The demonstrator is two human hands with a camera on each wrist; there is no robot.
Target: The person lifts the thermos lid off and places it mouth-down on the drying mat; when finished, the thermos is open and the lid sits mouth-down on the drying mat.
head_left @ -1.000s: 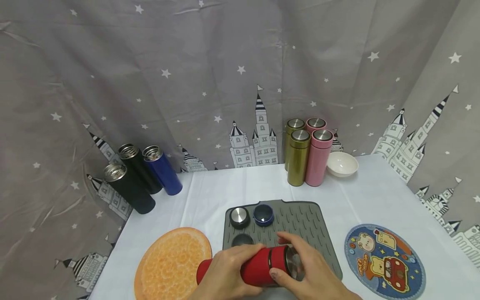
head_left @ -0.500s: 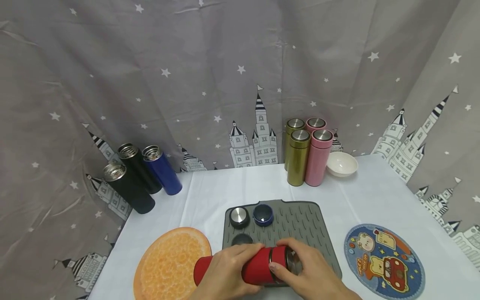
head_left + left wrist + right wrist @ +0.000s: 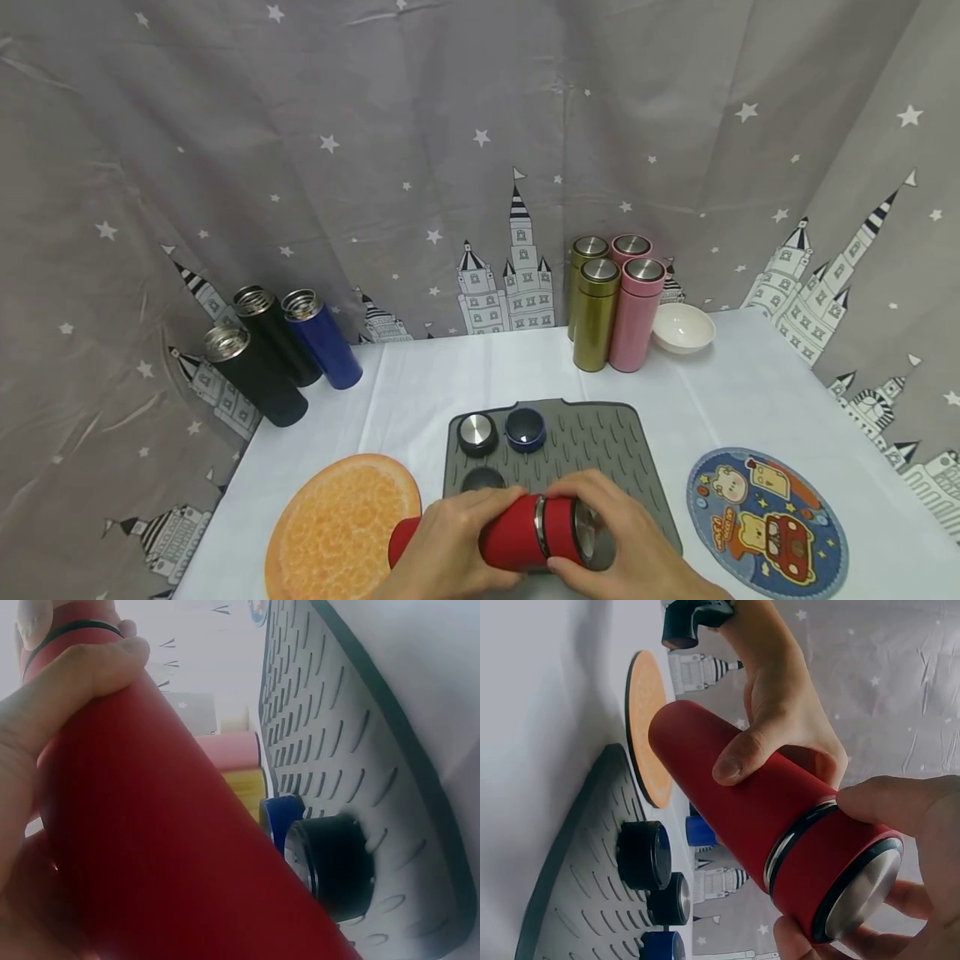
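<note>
Above mat (image 3: 600, 446), bottle (image 3: 517, 532) in both hands (image 3: 456, 542) (image 3: 628, 533)

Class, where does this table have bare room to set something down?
Bare cloth: between the blue bottle and the gold bottles, and between the bowl and the blue placemat. Crowded: left half of the gray mat, with three caps, and around the held red bottle.

Red bottle (image 3: 515, 533), steel-topped lid (image 3: 829, 862), sideways, seemingly above mat (image 3: 607, 442)

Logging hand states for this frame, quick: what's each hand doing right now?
Left hand: closed, holding the red bottle by its body.
Right hand: closed, fingers round the bottle's red lid.
</note>
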